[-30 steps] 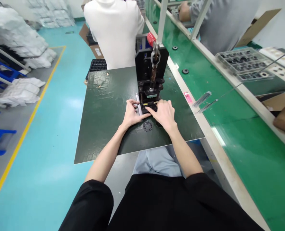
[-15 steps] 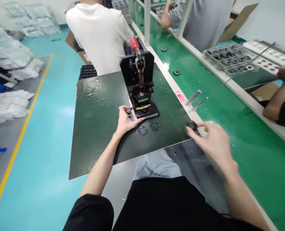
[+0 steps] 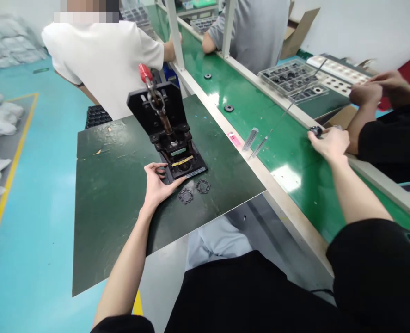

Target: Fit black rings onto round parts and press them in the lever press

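Observation:
My left hand (image 3: 159, 187) grips the near left corner of the black toggle press (image 3: 182, 162), thumb along the base's front edge and fingers at its left side. The press has a red-tipped lever (image 3: 145, 73) pointing up, and a yellow strip (image 3: 183, 161) lies across its base. Just in front of it, two flat black discs (image 3: 186, 196) lie side by side on the dark green tabletop (image 3: 111, 208). Out to the right, my right hand (image 3: 331, 144) is closed on a round black part (image 3: 315, 131) at the far side of the green conveyor belt (image 3: 295, 203).
Round black parts (image 3: 229, 108) sit along the belt. Clear strips (image 3: 250, 138) and a pink item (image 3: 234, 138) lie on the near rail. Across the belt are a compartment tray (image 3: 288, 78) and a co-worker's hands (image 3: 378, 90). A person in white (image 3: 97, 64) is beyond the table.
My right hand has moved from the table's right corner out over the belt to its far side, carrying the round black part. My left hand stays at the press base. The view has shifted rightward.

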A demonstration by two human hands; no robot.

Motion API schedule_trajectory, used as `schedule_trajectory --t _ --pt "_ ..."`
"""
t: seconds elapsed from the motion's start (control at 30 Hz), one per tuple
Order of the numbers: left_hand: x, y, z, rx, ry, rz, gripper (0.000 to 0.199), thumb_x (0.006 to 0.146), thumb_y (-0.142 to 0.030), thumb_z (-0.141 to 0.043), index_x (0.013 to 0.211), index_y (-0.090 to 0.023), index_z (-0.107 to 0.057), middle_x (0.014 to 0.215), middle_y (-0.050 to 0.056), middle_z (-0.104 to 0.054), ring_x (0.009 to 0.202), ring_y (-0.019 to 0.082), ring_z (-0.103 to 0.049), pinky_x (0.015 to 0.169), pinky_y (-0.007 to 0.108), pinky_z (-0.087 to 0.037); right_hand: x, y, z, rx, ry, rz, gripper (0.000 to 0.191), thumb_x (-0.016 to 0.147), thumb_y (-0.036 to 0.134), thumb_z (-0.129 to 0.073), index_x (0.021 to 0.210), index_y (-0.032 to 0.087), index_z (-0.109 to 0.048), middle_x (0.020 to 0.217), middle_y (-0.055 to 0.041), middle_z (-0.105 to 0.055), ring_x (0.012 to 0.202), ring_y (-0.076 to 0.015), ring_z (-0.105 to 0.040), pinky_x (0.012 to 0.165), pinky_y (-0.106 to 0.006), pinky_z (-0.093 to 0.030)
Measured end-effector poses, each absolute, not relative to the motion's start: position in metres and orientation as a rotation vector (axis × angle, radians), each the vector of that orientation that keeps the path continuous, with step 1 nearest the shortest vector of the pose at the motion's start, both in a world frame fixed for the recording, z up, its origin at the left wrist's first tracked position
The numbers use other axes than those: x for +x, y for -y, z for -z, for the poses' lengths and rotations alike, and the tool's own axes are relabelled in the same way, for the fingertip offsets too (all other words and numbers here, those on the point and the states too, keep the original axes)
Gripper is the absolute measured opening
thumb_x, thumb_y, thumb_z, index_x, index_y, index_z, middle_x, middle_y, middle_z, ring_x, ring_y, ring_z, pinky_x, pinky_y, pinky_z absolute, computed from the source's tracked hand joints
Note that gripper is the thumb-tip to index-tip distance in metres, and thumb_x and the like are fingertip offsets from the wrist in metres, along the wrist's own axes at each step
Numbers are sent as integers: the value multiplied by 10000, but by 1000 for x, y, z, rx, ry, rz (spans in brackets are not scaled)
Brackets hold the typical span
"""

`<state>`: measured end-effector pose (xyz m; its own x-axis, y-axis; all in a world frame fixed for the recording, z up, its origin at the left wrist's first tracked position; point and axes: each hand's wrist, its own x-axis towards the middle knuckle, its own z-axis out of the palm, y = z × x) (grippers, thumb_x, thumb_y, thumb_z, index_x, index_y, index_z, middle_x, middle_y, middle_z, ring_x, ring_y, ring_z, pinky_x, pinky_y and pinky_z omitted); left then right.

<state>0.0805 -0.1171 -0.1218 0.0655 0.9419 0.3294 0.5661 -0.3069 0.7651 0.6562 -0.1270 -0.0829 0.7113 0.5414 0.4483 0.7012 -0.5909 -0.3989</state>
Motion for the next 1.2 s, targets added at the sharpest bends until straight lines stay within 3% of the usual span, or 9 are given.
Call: schedule_trajectory --t 0.13,0.2,0.4,0.5,0.6,0.7,0.83,0.93,1.2 --pt "78 118 116 1923 -1529 -1091 888 562 -689 -912 1110 -243 -373 1164 92 -581 927 226 -592 778 401 -554 649 119 77 -2512 845 100 245 821 301 -732 845 57 -738 988 -322 -689 1007 -329 -584 858 -471 -393" --pt "77 118 114 1927 -1540 -1070 883 566 -670 -915 1108 -238 -368 1169 95 -582 937 224 -592 814 411 -560 649 123 74 -2472 913 62 330 870 273 -687 1020 -17 -738 1105 -354 -685 1085 -342 -584 910 -466 -393" --pt "78 117 112 1916 -1556 -1071 865 563 -638 -917 1094 -241 -361 1180 98 -582 916 216 -597 807 414 -570 647 131 64 -2394 982 48 375 891 264 -690 1076 -61 -700 1178 -401 -658 1189 -393 -567 997 -506 -383" --pt "79 118 111 1925 -1555 -1085 850 573 -634 -911 1090 -241 -362 1161 89 -583 904 209 -597 807 415 -571 629 143 63 -2298 1072 70 283 918 85 -536 1120 -39 -691 1207 -353 -674 1132 -319 -612 1039 -466 -385" --pt "79 119 111 1942 -1536 -1088 848 572 -636 -915 1083 -241 -366 1139 77 -581 901 206 -591 811 414 -570 600 172 66 -2189 1199 33 362 882 13 -453 1120 58 -723 1026 -211 -748 926 -238 -654 972 -405 -449" --pt "80 120 111 1954 -1533 -1095 850 573 -651 -913 1084 -240 -372 1126 73 -576 889 202 -581 799 408 -566 566 208 67 -1938 1467 -91 387 942 134 -447 1233 170 -700 827 -72 -722 729 -190 -627 781 -344 -509" --pt "82 120 112 1944 -1538 -1106 848 579 -676 -902 1087 -241 -381 1123 73 -571 875 201 -568 770 396 -561 524 230 52 -1617 1869 -365 421 1046 317 -388 1434 246 -536 871 -22 -734 622 -159 -611 607 -304 -504" --pt "82 120 113 1934 -1531 -1105 852 573 -676 -905 1081 -242 -377 1128 80 -571 879 205 -571 778 397 -565 503 222 37 -1515 1984 -418 376 1080 416 -374 1401 238 -457 960 -57 -762 624 -170 -629 617 -328 -529" --pt "85 120 113 1930 -1516 -1122 886 558 -697 -901 1084 -242 -353 1141 98 -553 880 218 -590 783 412 -575 482 192 14 -1553 1737 -271 329 1015 562 -549 912 250 -543 830 -72 -790 515 -146 -581 500 -292 -485"
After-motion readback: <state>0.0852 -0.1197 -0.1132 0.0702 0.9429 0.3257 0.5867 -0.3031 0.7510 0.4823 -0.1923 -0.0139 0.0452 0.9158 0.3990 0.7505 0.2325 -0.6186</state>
